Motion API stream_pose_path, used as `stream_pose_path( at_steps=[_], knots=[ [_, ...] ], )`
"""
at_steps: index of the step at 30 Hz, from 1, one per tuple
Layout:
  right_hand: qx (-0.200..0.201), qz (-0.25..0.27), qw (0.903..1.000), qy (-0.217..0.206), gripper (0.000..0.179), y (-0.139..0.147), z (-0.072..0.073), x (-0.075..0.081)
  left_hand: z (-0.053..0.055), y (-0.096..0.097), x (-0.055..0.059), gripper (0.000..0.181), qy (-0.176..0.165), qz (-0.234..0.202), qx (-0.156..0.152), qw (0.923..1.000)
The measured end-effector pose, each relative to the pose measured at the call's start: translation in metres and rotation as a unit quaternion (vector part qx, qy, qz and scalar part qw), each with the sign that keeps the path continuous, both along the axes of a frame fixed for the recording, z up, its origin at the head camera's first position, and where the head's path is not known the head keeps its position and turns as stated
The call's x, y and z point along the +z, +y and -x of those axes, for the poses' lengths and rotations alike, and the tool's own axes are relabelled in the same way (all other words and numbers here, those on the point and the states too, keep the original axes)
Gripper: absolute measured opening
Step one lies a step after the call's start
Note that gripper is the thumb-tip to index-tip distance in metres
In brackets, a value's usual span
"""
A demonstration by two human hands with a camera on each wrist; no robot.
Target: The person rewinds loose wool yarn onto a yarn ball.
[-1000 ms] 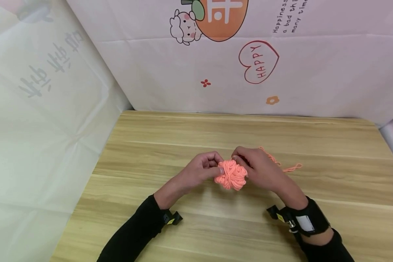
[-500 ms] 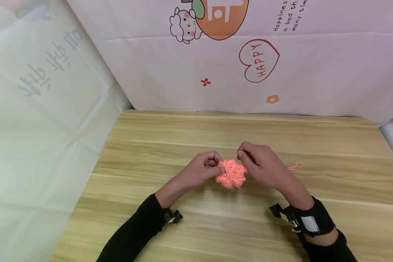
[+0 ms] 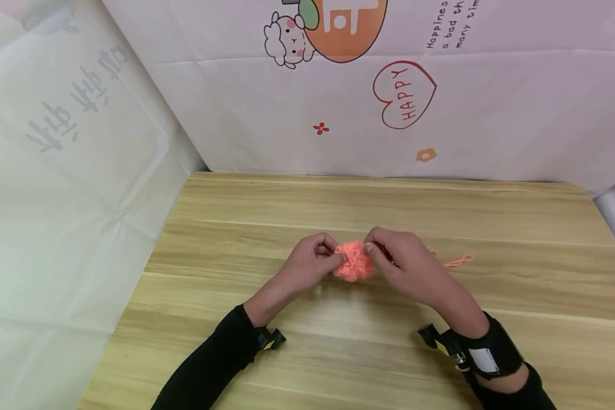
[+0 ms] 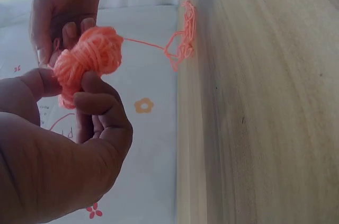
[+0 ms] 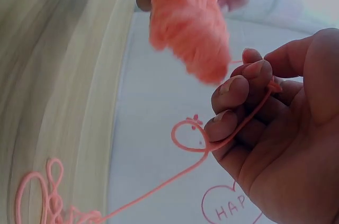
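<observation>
A small coral-coloured ball of yarn (image 3: 356, 269) is held above the table between both hands. Its strands are wound crosswise and bulge at the edges. My left hand (image 3: 304, 265) grips the ball's left side between thumb and fingers, as the left wrist view of the yarn ball (image 4: 100, 54) also shows. Close at its right side, my right hand (image 3: 412, 265) pinches a strand between thumb and fingertips. In the right wrist view the yarn strand (image 5: 159, 187) crosses the curled fingers, makes a small loop and runs down to the table.
Loose yarn (image 3: 458, 261) lies in loops on the wooden table (image 3: 287, 364), partly hidden behind the right hand. A white printed cloth (image 3: 266, 125) rises at the table's far edge, another white sheet (image 3: 72, 228) at the left. Each wrist wears a small black camera (image 3: 430, 336).
The yarn ball has shifted a little left and away, and turned slightly, with the left hand. The right hand moved up and out with the strand, then came back beside the ball.
</observation>
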State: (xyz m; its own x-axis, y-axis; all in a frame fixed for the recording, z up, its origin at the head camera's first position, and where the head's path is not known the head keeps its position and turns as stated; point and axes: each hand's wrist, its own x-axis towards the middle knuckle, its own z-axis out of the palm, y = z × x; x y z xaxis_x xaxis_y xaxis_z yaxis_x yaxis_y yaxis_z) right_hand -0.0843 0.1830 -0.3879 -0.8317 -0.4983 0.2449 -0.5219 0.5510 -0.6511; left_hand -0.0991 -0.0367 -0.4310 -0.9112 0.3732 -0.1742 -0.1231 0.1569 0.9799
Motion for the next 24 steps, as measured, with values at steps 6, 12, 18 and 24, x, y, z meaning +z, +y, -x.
stream_pose_path(
  at_steps=[6, 12, 18, 24],
  knots=[
    [0.024, -0.009, 0.9995, 0.020, 0.021, -0.013, -0.006, -0.004, 0.001, -0.002, 0.001, 0.014, 0.008, -0.016, 0.035, 0.9992],
    [0.026, -0.040, 0.9981, 0.038, 0.026, -0.024, -0.009, -0.009, 0.003, -0.003, -0.001, 0.015, 0.011, -0.038, 0.059, 0.9974],
    [0.029, -0.054, 0.9962, 0.062, 0.025, -0.028, -0.010, -0.013, 0.004, -0.005, 0.001, 0.016, 0.007, -0.054, 0.082, 0.9952],
    [0.034, -0.053, 0.9964, 0.057, 0.028, -0.031, -0.009, -0.014, 0.007, -0.005, 0.003, 0.015, 0.002, -0.087, 0.095, 0.9917]
  ],
)
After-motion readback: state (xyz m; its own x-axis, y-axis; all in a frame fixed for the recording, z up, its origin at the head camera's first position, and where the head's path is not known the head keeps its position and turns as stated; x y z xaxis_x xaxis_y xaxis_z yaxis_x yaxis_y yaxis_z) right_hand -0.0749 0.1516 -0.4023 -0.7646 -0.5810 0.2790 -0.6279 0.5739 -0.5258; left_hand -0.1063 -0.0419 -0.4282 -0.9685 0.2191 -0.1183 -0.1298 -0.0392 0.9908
